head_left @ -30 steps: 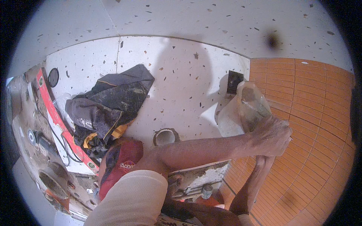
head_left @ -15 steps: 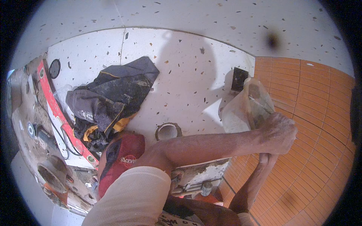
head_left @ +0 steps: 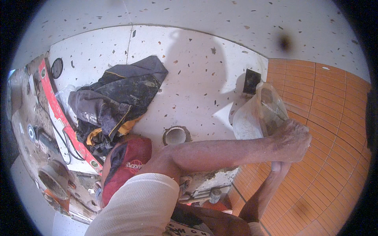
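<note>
Left hand (head_left: 293, 141) curled, apparently gripping translucent container (head_left: 249, 122); right hand (head_left: 277, 166) nearer body than container (mostly hidden; openness, hold unclear). Steady grip seems best.

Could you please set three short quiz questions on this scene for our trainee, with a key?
1. Multiple choice: what colour is the long level beside the dark cloth? (a) blue (b) red (c) green
2. True or false: the left hand is nearer the translucent container than the dark cloth.
3. Fill the gap: the narrow tiles on the right are ____ in colour.

Key: 1 b; 2 true; 3 orange.
</note>
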{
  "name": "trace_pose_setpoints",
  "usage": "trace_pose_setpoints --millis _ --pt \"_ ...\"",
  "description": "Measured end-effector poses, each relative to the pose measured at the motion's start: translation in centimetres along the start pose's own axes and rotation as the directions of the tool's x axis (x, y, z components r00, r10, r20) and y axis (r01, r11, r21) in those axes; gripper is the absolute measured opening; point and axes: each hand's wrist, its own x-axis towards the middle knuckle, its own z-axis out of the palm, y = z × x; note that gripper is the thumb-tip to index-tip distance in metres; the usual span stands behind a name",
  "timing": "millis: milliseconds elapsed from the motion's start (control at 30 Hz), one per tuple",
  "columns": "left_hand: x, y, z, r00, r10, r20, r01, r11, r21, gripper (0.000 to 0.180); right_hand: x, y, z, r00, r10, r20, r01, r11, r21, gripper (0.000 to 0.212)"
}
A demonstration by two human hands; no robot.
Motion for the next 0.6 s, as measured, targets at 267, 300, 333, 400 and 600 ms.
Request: trace_pose_setpoints --millis 267,300,333,400,600 --pt "-0.37 0.22 0.23 1.0 -0.001 -0.005 0.001 1.0 -0.009 0.018 -0.13 0.25 -0.08 1.0 -0.026 0.004 0.026 0.999 -0.03 0.047" --pt "-0.32 0.18 0.25 1.0 -0.007 0.001 0.007 1.0 -0.018 0.018 -0.04 0.16 -0.04 1.0 -0.027 0.006 0.027 0.999 -0.032 0.047" --pt "-0.32 0.21 0.29 1.0 -0.011 0.009 0.012 0.999 -0.03 0.018 -0.11 0.11 -0.09 0.999 -0.031 0.006 0.031 0.999 -0.034 0.047" --pt "-0.42 0.26 0.33 1.0 -0.012 -0.002 0.012 0.999 -0.03 0.018 -0.01 0.08 -0.22 0.999 -0.037 0.007 0.038 0.999 -0.038 0.047" --pt "-0.37 0.18 0.8 1.0 0.006 -0.021 -0.006 1.0 0.015 0.017 0.07 -0.17 -0.14 0.998 -0.065 0.008 0.066 0.996 -0.059 0.047"
